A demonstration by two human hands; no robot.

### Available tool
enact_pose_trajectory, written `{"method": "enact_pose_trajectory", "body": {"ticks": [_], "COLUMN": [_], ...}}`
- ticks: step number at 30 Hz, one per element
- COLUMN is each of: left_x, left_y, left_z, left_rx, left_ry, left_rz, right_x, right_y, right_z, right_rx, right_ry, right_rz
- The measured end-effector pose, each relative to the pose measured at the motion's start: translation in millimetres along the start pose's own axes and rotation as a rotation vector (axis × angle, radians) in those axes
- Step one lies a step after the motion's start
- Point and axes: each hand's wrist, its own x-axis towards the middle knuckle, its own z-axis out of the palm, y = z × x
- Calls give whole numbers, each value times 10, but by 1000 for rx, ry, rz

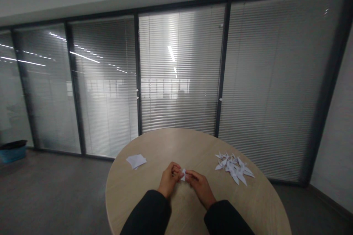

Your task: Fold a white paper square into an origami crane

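Observation:
Between my two hands is a small piece of folded white paper [183, 174], held over the middle of the round table. My left hand [169, 178] pinches its left side with curled fingers. On the other side my right hand [199, 185] grips it between thumb and fingers. The fingers cover part of the paper, so its exact folds cannot be made out. To the right lies a heap of several folded white paper cranes [234, 166]. A loose stack of white paper sheets [136, 161] rests to the left of my hands.
The round wooden table [182, 139] has its far edge close to a glass partition [179, 110] with blinds and dark frames. A blue bin [12, 152] stands on the grey floor [66, 191] at the far left. A white wall [338, 147] rises at the right.

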Motion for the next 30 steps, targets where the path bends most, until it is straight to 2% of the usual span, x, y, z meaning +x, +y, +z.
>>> {"method": "enact_pose_trajectory", "body": {"ticks": [8, 16, 24, 30], "left_x": [28, -19, -3, -22], "left_y": [-46, 17, 0, -42], "left_z": [-41, -47, -38, -13], "left_rx": [-132, -135, -149, 37], "left_ry": [-108, -136, -169, -139], "left_rz": [-94, -156, -144, -48], "right_x": [14, 17, 7, 16], "right_y": [-61, -83, -120, -72], "right_z": [-45, -29, -23, -11], "right_rx": [69, 48, 35, 21], "right_ry": [-19, 39, 45, 7], "right_rz": [33, 47, 57, 53]}}
